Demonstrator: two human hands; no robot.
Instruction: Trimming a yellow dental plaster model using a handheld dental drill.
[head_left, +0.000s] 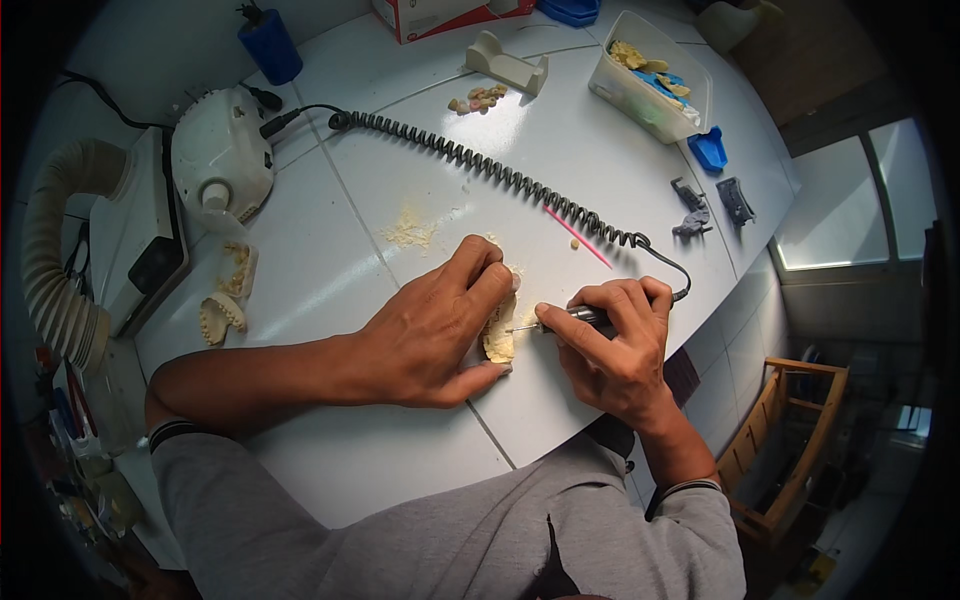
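1. On the white tiled table [420, 450], your left hand [435, 330] has fingers and thumb clamped on a cream cast [498, 347].
2. Your right hand [622, 350] grips a handpiece [586, 316] between its fingers, tip at the cast (whether touching, I cannot tell).
3. Beyond lie cream shavings [408, 231].
4. Farther off, a coiled black cord [468, 158] reaches a white control unit [220, 150].

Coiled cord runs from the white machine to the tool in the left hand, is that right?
Not quite: the head view shows the tool in the right hand. The coiled cord does run to it from the white machine.
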